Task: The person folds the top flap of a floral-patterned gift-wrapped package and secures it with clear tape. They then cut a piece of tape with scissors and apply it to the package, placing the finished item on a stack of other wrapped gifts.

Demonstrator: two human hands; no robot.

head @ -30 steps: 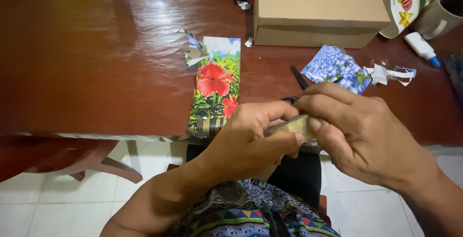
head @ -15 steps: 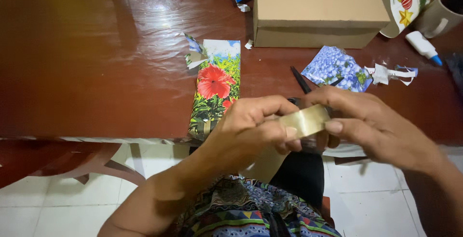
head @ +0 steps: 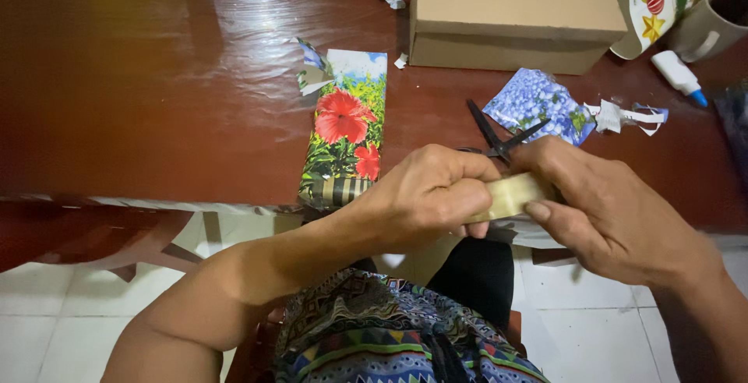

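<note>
Left hand (head: 432, 196) and right hand (head: 604, 211) both pinch a gold strip (head: 510, 196), probably foil paper, just off the counter's near edge, apparently mid-fold; next move calls for steady grip, with scissors (head: 499, 137) lying open just behind.

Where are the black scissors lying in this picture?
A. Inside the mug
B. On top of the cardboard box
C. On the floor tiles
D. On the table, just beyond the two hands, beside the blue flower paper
D: the scissors lie open on the table, just beyond the hands and next to the blue flower paper, not on the cardboard box.
</note>
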